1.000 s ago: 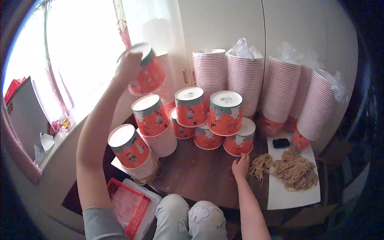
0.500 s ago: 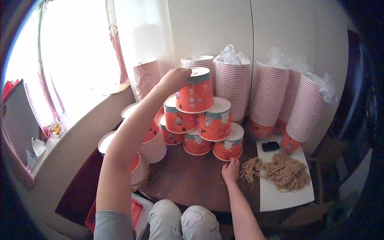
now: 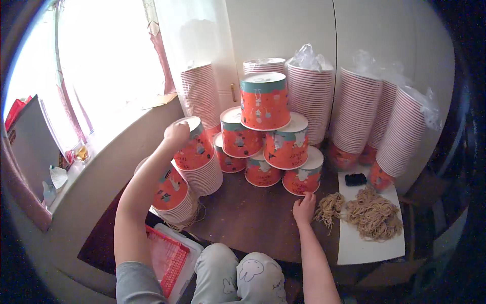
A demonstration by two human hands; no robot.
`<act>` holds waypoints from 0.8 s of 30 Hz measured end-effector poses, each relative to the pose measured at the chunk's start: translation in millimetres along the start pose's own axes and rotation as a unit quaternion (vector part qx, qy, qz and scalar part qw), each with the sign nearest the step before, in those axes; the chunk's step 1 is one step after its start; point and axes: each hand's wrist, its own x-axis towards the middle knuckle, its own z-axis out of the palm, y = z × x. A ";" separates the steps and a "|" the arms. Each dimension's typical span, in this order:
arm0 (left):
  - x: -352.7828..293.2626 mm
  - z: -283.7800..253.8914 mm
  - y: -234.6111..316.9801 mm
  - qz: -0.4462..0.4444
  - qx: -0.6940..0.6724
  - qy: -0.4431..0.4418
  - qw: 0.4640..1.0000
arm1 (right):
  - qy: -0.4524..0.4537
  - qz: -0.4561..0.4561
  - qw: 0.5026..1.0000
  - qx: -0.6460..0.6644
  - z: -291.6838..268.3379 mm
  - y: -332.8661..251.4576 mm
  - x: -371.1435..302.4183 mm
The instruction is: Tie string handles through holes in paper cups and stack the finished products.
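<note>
Orange-and-green paper buckets stand upside down in a pyramid, with one paper bucket (image 3: 265,104) alone at its top. My left hand (image 3: 177,134) is closed at the upper edge of another paper bucket (image 3: 195,151), the top one of a nested stack on the left. Its fingertips are partly hidden. Low at the front, my right hand (image 3: 304,207) is by the lower rim of the pyramid's right-hand bottom bucket (image 3: 302,177). Its fingers are bent together, and whatever they may hold is too small to make out.
A shorter bucket stack (image 3: 171,192) stands nearer on the left. Tall bucket stacks (image 3: 310,101) in clear plastic line the wall. Brown string (image 3: 373,215) and a black object (image 3: 355,179) lie on a white board (image 3: 349,248). A red basket (image 3: 169,256) sits beside my knees.
My left hand has let go of the pyramid's top bucket and moved left and down to the stack there. My right hand stays near the bottom bucket. The whole view has shifted slightly.
</note>
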 end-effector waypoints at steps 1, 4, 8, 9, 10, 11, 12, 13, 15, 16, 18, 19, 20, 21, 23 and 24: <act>-2.0 6.6 -0.8 -0.006 -0.008 0.020 1.000 | 0.000 0.001 1.000 -0.001 1.9 1.7 0.3; -7.8 10.8 -3.1 0.052 -0.003 0.097 0.994 | 0.022 -0.024 0.999 -0.009 -1.6 -0.4 -1.4; -8.8 2.9 -3.9 0.075 -0.024 0.148 0.986 | 0.013 -0.025 1.000 -0.001 -4.7 -0.2 -0.1; -9.1 -3.2 -6.2 0.082 -0.020 0.160 0.984 | 0.018 -0.028 0.999 -0.003 -3.4 -0.4 -0.2; -9.0 -9.8 -9.1 0.090 -0.016 0.171 0.981 | 0.018 -0.029 0.999 -0.001 -2.1 -1.1 -0.3; -7.8 -14.9 -14.2 0.091 -0.013 0.188 0.978 | 0.024 -0.031 0.999 0.003 -0.3 -2.1 -1.0; -8.2 -24.7 -15.7 0.090 -0.009 0.195 0.977 | 0.030 -0.031 0.999 0.007 0.6 -2.9 -2.1; -9.0 -35.6 -18.6 0.088 -0.004 0.202 0.976 | 0.028 -0.033 0.999 0.009 1.1 -3.7 -2.2; -15.2 -61.9 -22.6 0.092 -0.022 0.229 0.969 | 0.027 -0.007 0.999 0.037 -0.9 -3.8 -2.1; -22.8 -77.2 -24.8 0.087 -0.023 0.239 0.967 | 0.024 -0.009 0.999 0.041 -0.1 -4.4 -2.3; -41.6 -108.4 -12.0 0.075 -0.027 0.280 0.957 | 0.031 -0.032 0.999 0.017 -6.8 3.9 -2.2; -49.9 -118.3 -13.6 0.077 -0.031 0.314 0.946 | 0.028 -0.032 0.999 0.020 -4.4 1.2 -3.0; -63.9 -129.3 -13.6 0.097 -0.040 0.345 0.933 | 0.041 -0.035 0.998 0.030 -3.0 -1.8 -3.7; -79.6 -141.3 -10.8 0.104 -0.056 0.361 0.925 | 0.054 -0.039 0.997 0.040 -2.7 -4.2 -3.8; -108.5 -154.0 2.7 0.144 -0.092 0.416 0.893 | 0.063 -0.041 0.997 0.032 -3.5 -1.3 -2.3; -119.5 -148.8 8.8 0.166 -0.112 0.414 0.888 | 0.067 -0.046 0.996 0.028 0.7 -0.7 -2.2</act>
